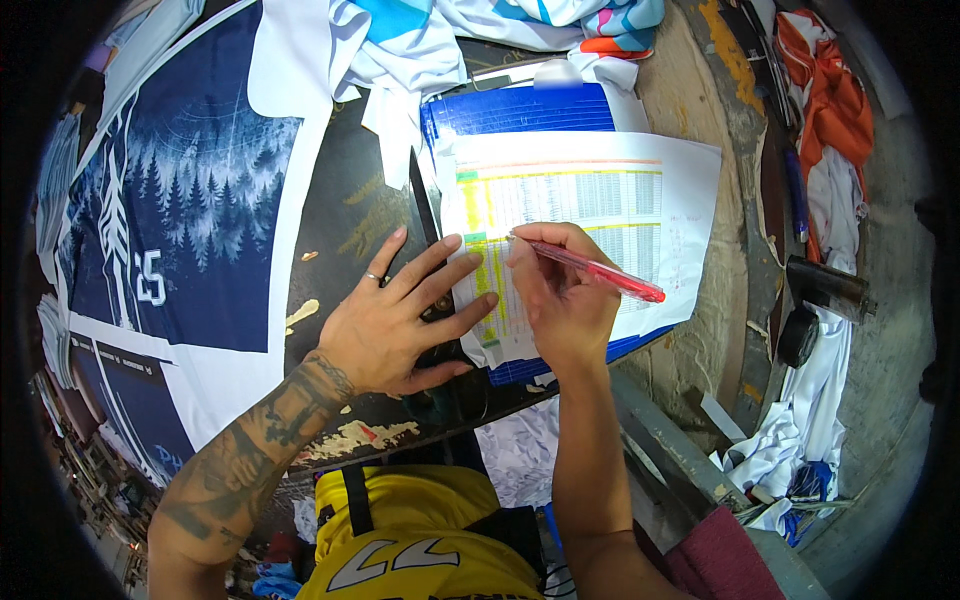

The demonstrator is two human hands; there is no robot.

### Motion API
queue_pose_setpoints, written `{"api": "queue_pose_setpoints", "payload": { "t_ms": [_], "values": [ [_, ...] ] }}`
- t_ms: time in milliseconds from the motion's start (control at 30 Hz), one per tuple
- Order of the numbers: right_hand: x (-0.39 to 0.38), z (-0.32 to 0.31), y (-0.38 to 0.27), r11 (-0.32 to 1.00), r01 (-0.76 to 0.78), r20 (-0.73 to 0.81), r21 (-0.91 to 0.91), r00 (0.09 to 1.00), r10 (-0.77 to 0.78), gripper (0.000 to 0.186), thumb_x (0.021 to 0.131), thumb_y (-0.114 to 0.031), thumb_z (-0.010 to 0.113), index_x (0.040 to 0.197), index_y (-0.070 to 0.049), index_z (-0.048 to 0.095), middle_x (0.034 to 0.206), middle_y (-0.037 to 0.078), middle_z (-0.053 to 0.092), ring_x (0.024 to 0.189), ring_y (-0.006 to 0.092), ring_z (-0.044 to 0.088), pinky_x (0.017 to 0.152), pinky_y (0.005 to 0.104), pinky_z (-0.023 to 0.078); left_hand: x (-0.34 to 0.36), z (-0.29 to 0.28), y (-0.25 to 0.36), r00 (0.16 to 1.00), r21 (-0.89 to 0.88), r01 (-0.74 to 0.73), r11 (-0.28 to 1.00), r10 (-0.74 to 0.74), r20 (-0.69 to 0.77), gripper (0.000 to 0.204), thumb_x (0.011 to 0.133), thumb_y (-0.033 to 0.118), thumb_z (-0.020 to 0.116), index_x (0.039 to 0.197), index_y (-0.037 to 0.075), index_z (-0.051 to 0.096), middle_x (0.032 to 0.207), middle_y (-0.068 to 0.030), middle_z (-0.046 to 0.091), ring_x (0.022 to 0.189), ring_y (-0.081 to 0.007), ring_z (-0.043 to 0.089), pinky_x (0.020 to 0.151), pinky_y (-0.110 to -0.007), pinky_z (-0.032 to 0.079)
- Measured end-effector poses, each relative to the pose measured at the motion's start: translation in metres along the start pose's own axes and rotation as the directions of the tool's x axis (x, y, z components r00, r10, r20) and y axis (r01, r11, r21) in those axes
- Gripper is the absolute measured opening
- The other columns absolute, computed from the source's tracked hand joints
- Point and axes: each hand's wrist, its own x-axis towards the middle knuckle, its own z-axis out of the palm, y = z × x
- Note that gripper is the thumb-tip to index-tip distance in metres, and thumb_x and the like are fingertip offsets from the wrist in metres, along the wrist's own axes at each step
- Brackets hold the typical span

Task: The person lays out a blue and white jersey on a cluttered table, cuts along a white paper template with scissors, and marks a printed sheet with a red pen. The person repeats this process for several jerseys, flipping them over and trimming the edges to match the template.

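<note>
My right hand [570,315] grips a red pen [625,280], its tip on a printed sheet [690,210] with tables and yellow, green and orange highlighted bands. The sheet lies on a blue clipboard [540,108], whose metal clip is at the far end. My left hand [395,325] is open, fingers spread, with fingertips on the left edge of the sheet and the palm over the dark tabletop [350,225]. A dark, pointed blade [424,205], apparently of scissors, runs along the sheet's left side; my left hand partly hides the rest of it.
Navy printed fabric [200,210] with a forest pattern and white borders covers the left. White and colourful cloth [410,50] is heaped at the far edge. Orange cloth [835,100], white cloth [830,370] and a black object [797,337] lie at the right.
</note>
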Motion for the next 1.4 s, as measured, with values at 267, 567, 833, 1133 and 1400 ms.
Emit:
{"api": "queue_pose_setpoints", "payload": {
  "t_ms": [267, 567, 833, 1133, 1400],
  "values": [
    [0.001, -0.002, 0.005, 0.998, 0.07, 0.01, 0.002, 0.997, -0.07, 0.011, 0.101, 0.004, 0.071, 0.113, 0.004, 0.072, 0.083, -0.001, 0.069, 0.061, -0.0003, 0.049, 0.057, 0.0184, 0.038, -0.001, 0.001, 0.0, 1.0, 0.01, 0.013, 1.0, -0.013, 0.018, 0.08, 0.086, 0.06, 0.083, 0.157, 0.033, 0.057, 0.166, -0.0144, 0.044, 0.16, -0.038, 0.035, 0.129, -0.072, 0.022],
    [-0.003, -0.003, 0.002, 0.998, -0.024, -0.025, 0.062, 0.999, 0.026, 0.008, 0.098, 0.001, 0.076, 0.105, 0.001, 0.075, 0.081, -0.003, 0.065, 0.069, 0.0009, 0.051, 0.059, 0.0203, 0.041, 0.0, 0.001, 0.0, 1.0, 0.023, 0.014, 1.0, -0.015, 0.024, 0.081, 0.085, 0.06, 0.083, 0.157, 0.034, 0.057, 0.165, -0.0146, 0.045, 0.16, -0.038, 0.035, 0.13, -0.072, 0.022],
    [0.01, -0.001, 0.001, 0.997, 0.046, 0.027, 0.058, 0.998, -0.048, 0.014, 0.102, 0.007, 0.068, 0.115, 0.005, 0.072, 0.089, 0.001, 0.071, 0.068, -0.0003, 0.054, 0.062, 0.0174, 0.042, 0.0, 0.0, 0.0, 1.0, 0.003, 0.015, 1.0, -0.015, 0.02, 0.081, 0.083, 0.059, 0.084, 0.156, 0.033, 0.058, 0.166, -0.0147, 0.046, 0.16, -0.0385, 0.036, 0.129, -0.071, 0.022],
    [0.02, 0.005, -0.002, 0.999, 0.047, -0.022, 0.018, 0.999, -0.046, 0.011, 0.097, 0.004, 0.074, 0.108, 0.0, 0.074, 0.079, -0.003, 0.066, 0.067, 0.0017, 0.052, 0.058, 0.021, 0.04, -0.001, 0.003, -0.001, 1.0, 0.018, 0.012, 1.0, -0.013, 0.019, 0.077, 0.085, 0.061, 0.083, 0.154, 0.035, 0.06, 0.164, -0.0143, 0.047, 0.161, -0.0374, 0.035, 0.129, -0.072, 0.022],
    [0.028, 0.007, -0.009, 0.996, 0.083, 0.014, 0.03, 0.996, -0.083, 0.011, 0.098, 0.005, 0.073, 0.108, -0.002, 0.073, 0.076, -0.002, 0.066, 0.062, 0.0016, 0.052, 0.056, 0.0207, 0.039, -0.001, 0.003, -0.001, 1.0, 0.012, 0.011, 1.0, -0.011, 0.02, 0.073, 0.087, 0.062, 0.081, 0.152, 0.035, 0.062, 0.163, -0.0139, 0.048, 0.16, -0.0372, 0.036, 0.129, -0.071, 0.023]
  ]
}}
